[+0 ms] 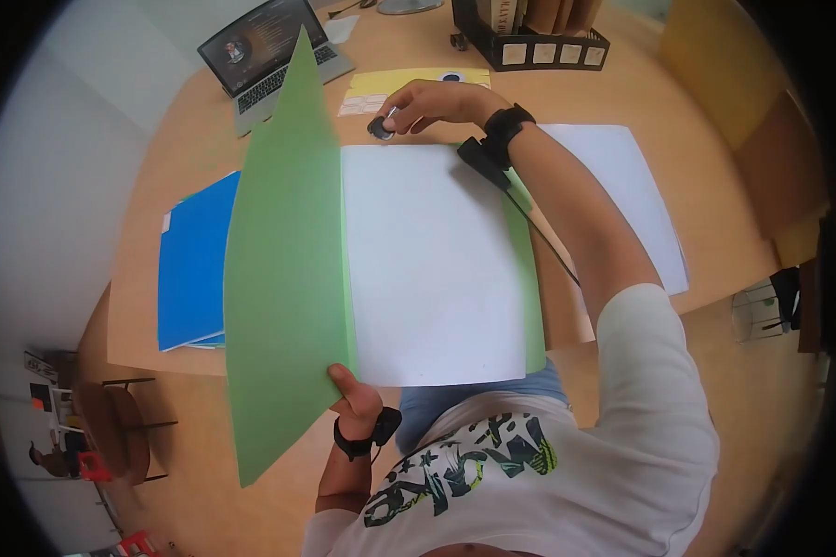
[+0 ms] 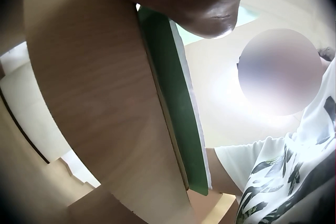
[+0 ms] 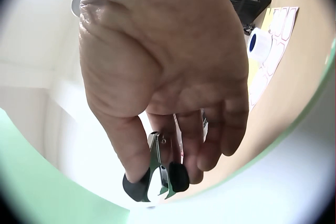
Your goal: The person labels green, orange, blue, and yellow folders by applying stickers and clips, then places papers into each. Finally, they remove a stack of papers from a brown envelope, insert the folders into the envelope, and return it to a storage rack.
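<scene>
A green folder (image 1: 283, 251) lies spread at the front of the table, its left cover standing up at a slant. My left hand (image 1: 358, 399) pinches that cover near its lower corner, thumb on the inner face and the other fingers hidden behind. White sheets (image 1: 432, 260) fill the folder's right side. Beyond their top edge, my right hand (image 1: 441, 102) holds a staple remover (image 3: 160, 174) with black grips. In the right wrist view its metal jaws are apart, between thumb and fingers.
Blue folders (image 1: 193, 265) lie to the left, more white paper (image 1: 613, 195) to the right. A laptop (image 1: 269, 60) sits at the back left. Yellow label sheets (image 1: 367, 93) and a black box of books (image 1: 548, 51) are further back. A cable runs from the right wrist.
</scene>
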`<state>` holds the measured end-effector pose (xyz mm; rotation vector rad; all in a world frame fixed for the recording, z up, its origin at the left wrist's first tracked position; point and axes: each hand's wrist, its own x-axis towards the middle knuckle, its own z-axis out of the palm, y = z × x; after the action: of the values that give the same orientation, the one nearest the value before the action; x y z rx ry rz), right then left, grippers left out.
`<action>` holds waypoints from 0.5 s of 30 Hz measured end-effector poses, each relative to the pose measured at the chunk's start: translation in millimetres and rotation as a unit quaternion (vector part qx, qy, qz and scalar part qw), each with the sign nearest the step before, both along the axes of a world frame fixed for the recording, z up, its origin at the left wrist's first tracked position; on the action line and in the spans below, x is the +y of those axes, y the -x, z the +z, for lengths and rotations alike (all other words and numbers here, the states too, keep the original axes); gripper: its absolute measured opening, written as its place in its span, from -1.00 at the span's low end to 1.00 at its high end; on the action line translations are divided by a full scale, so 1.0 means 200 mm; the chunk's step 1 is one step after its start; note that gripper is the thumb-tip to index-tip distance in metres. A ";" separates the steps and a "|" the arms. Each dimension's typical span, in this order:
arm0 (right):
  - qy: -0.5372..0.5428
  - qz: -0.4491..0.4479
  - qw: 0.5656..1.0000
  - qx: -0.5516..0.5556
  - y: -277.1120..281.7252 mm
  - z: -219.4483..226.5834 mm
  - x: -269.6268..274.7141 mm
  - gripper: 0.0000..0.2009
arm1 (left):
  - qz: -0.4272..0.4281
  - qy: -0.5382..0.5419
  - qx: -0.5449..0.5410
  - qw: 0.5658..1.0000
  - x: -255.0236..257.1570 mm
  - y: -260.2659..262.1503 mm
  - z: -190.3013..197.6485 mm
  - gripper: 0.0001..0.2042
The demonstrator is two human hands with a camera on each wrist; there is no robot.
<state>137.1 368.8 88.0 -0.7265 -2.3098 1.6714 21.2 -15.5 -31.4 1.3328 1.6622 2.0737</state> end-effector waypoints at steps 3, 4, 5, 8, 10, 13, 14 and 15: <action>0.014 0.044 0.999 -0.024 0.07 0.01 -0.01 -0.65 | -0.011 -0.013 -0.001 1.000 0.01 0.00 0.00 -0.48; 0.022 0.057 0.998 -0.031 0.09 0.01 -0.01 -0.66 | -0.013 -0.017 -0.002 1.000 0.01 0.00 0.00 -0.47; 0.025 0.062 0.997 -0.034 0.10 0.00 0.00 -0.67 | -0.016 -0.016 -0.001 1.000 0.01 0.00 0.00 -0.47; 0.031 0.076 0.996 -0.038 0.15 -0.02 0.00 -0.70 | -0.011 -0.020 0.002 1.000 -0.01 0.01 -0.01 -0.47; 0.031 0.084 0.995 -0.034 0.16 -0.03 0.00 -0.70 | 0.008 -0.031 0.002 0.999 -0.01 0.04 -0.06 -0.47; 0.040 0.101 0.994 -0.029 0.16 -0.04 0.00 -0.68 | 0.011 -0.038 -0.006 0.999 0.01 0.04 -0.06 -0.48; 0.032 0.098 0.994 -0.027 0.16 -0.04 -0.01 -0.67 | -0.003 -0.036 -0.010 0.999 0.01 0.03 -0.04 -0.48; 0.025 0.095 0.995 -0.025 0.16 -0.04 -0.01 -0.66 | -0.017 -0.032 -0.014 0.999 0.01 0.02 -0.02 -0.48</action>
<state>105.5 366.9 80.1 -0.5809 -2.4487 1.8150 17.6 -13.5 -35.2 1.3345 1.5631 2.1344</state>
